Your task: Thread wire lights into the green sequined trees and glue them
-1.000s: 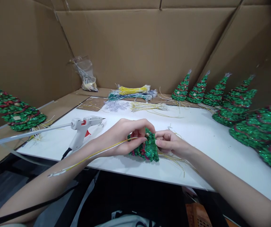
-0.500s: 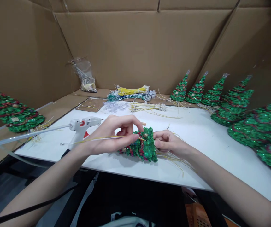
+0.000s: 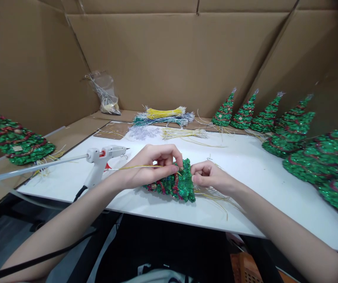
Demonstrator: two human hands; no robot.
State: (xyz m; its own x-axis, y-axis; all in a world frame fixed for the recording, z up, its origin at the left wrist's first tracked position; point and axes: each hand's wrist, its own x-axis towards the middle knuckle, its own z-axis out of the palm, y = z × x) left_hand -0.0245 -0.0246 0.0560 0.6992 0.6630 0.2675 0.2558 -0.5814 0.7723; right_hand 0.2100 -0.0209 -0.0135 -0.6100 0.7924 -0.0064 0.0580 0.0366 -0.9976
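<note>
A small green tinsel Christmas tree (image 3: 186,184) with red garland lies on its side on the white table, its base toward the right. My left hand (image 3: 154,165) is closed in a pinch on a thin yellow wire (image 3: 141,166), whose front end meets the tree near its base. The wire's tail runs back over the wrist to the left. At the base edge my right hand (image 3: 207,175) is closed, fingers curled against the tree; the exact contact is hidden. Loose yellow and white wires (image 3: 216,196) spread out from the base beneath that hand.
A white glue gun (image 3: 99,163) with a long glue stick stands at left. Behind are bundled wires (image 3: 165,114), clear plastic pieces (image 3: 143,133) and a plastic bag (image 3: 106,94). Several finished-looking trees (image 3: 287,133) stand at right; another tree (image 3: 18,139) is at left.
My left hand has moved slightly right and up, and the wire has shifted with it, its tip now deeper against the tree. My right hand and the tree have barely moved.
</note>
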